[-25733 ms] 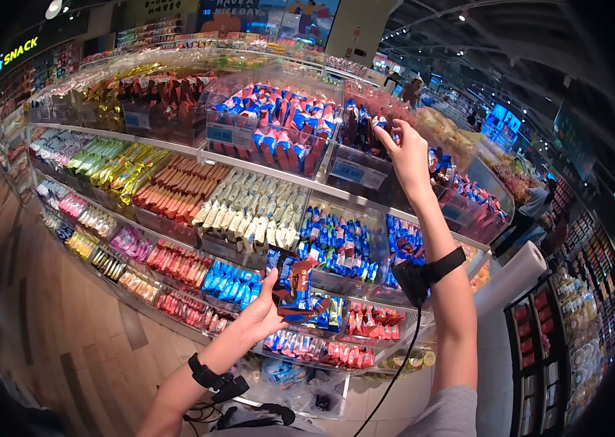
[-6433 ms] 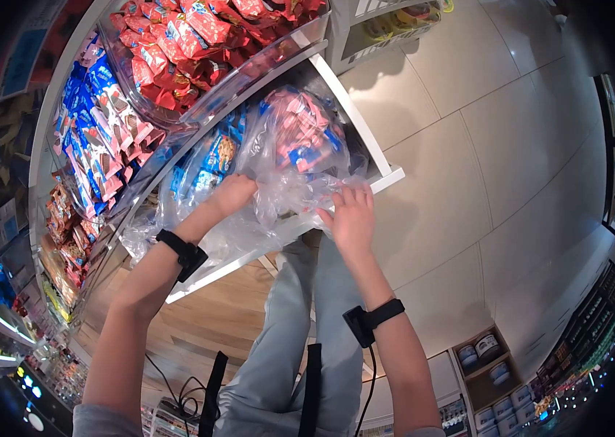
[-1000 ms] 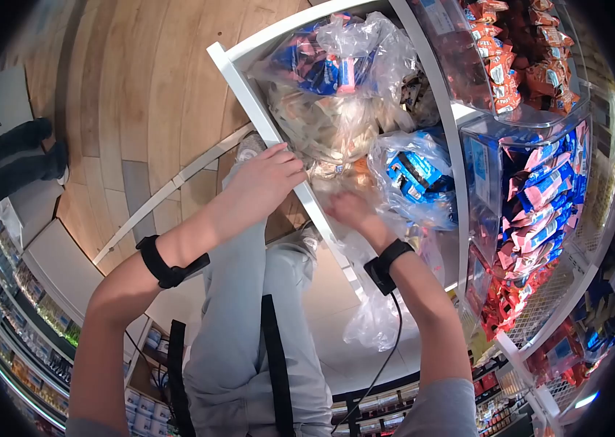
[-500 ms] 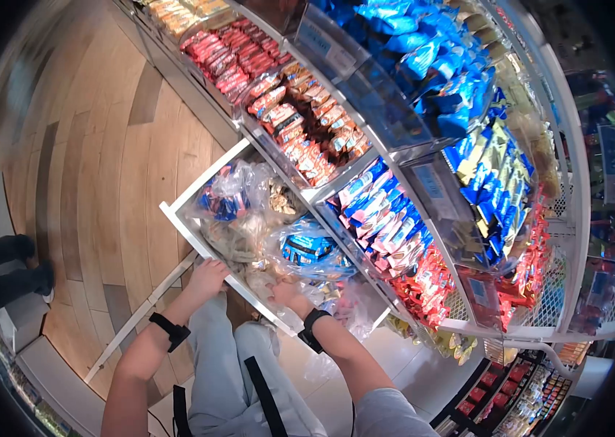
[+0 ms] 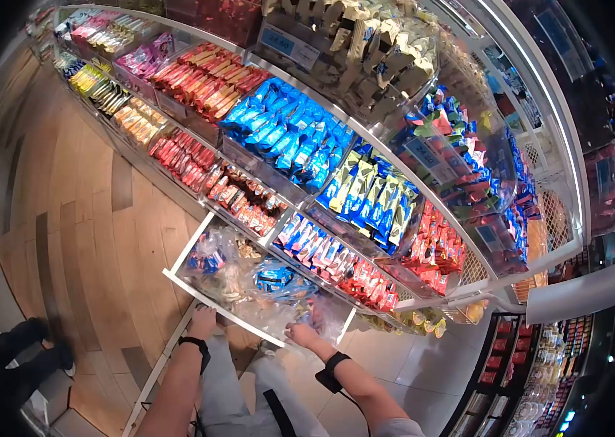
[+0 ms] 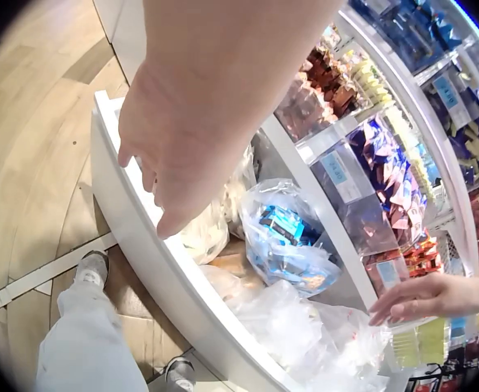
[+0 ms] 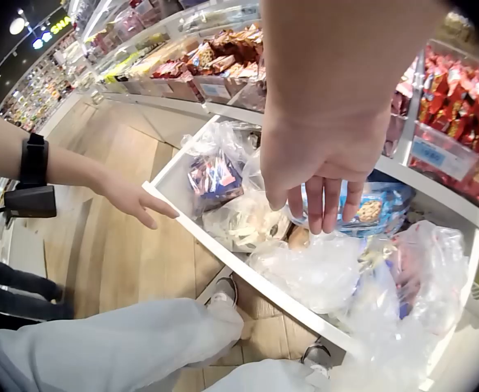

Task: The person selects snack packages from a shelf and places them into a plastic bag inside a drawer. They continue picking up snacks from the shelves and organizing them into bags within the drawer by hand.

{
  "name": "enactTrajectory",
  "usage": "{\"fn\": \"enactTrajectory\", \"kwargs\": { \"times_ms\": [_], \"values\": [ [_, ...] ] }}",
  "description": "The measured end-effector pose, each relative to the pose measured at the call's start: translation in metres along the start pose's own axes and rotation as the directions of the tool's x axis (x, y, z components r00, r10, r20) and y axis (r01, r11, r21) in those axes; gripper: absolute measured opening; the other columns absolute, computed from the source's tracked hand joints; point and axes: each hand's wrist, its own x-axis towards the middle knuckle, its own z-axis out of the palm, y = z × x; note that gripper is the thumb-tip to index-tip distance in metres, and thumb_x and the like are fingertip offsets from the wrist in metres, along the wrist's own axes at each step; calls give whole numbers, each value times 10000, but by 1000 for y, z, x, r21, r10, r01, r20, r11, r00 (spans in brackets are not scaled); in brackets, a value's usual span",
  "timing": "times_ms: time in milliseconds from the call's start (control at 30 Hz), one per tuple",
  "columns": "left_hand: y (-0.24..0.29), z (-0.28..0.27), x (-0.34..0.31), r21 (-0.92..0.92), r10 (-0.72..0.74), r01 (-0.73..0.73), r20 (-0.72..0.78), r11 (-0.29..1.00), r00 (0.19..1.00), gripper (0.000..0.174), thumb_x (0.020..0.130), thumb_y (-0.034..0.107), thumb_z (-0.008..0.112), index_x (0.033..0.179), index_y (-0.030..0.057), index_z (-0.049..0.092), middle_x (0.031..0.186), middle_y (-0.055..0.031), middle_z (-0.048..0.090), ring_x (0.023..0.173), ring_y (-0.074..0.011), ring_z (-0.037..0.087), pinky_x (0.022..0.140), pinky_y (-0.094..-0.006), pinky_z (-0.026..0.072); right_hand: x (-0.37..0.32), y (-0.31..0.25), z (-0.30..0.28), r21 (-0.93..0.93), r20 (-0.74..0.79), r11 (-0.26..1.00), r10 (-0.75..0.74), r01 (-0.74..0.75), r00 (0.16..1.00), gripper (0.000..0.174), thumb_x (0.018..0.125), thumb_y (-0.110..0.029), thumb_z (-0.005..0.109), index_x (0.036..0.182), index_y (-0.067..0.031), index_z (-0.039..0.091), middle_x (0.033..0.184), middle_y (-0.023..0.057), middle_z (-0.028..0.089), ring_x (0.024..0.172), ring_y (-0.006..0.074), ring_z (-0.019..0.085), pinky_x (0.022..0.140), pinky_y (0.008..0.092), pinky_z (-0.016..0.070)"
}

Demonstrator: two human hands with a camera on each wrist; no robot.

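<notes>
A white pulled-out drawer holds clear plastic bags of wrapped snacks, including a blue bundle. At the drawer's front edge is my left hand; in the right wrist view that hand has extended fingers beside the front panel, contact unclear. My right hand is over the drawer's right part. In the right wrist view its fingers point down, nearly straight, above crumpled clear bags, and this hand holds nothing visible. A bag of blue and pink packets lies at the drawer's left end.
Shelf bins of wrapped snacks rise behind the drawer, with blue packets and red ones. Wooden floor lies to the left, where another person's dark-clothed legs show. Light tiles are at the right.
The head view has risen and pulled back, showing more shelves and a smaller drawer. My right hand has shifted toward the drawer's right part; my left remains near its front edge.
</notes>
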Motion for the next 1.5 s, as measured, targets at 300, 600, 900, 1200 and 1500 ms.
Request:
{"fn": "enactTrajectory", "kwargs": {
  "times_ms": [300, 600, 900, 1200, 1500],
  "values": [
    [-28, -138, -27, -373, 73, -91, -62, 923, 995, 244, 783, 178, 518, 952, 12, 575, 979, -190, 594, 940, -322, 569, 797, -423, 465, -53, -29, -45, 126, -216, 977, 198, -174, 956, 289, 841, -289, 524, 973, -47, 614, 827, 203, 634, 801, 359, 613, 756, 431, 479],
    [-60, -222, -78, -425, 34, -160, -288, 891, 957, 256, 780, 120, 527, 1003, 7, 585, 964, -191, 594, 927, -354, 556, 821, -401, 451, -116, -97, -118, 295, -425, 951, 213, -87, 880, 292, 839, -305, 539, 971, -57, 620, 847, 179, 636, 807, 350, 611, 732, 409, 482],
    [-32, -237, -77, -446, -21, -73, -203, 892, 979, 246, 800, 175, 537, 984, 18, 580, 932, -193, 589, 913, -342, 560, 793, -407, 448, -115, -55, -118, 285, -394, 946, 261, -153, 881, 310, 816, -322, 557, 958, -57, 632, 876, 188, 635, 829, 362, 610, 765, 413, 480],
    [-11, -75, -2, -236, 62, -149, -341, 960, 938, 448, 714, 118, 601, 1141, 32, 499, 1254, -122, 428, 1195, -280, 392, 990, -416, 340, 38, -37, -14, 357, -161, 934, 33, 27, 986, 196, 824, -162, 569, 940, -9, 608, 857, 190, 635, 798, 341, 621, 717, 369, 485],
    [-53, -13, 43, -109, 107, -129, -186, 986, 977, 338, 648, 279, 690, 904, 83, 589, 929, -35, 550, 1042, -197, 482, 1034, -391, 267, 239, -151, -28, -28, -448, 919, -364, 394, 817, 417, 772, -83, 597, 1168, -32, 475, 1248, 171, 459, 1089, 363, 478, 891, 406, 428]
  ]
}}
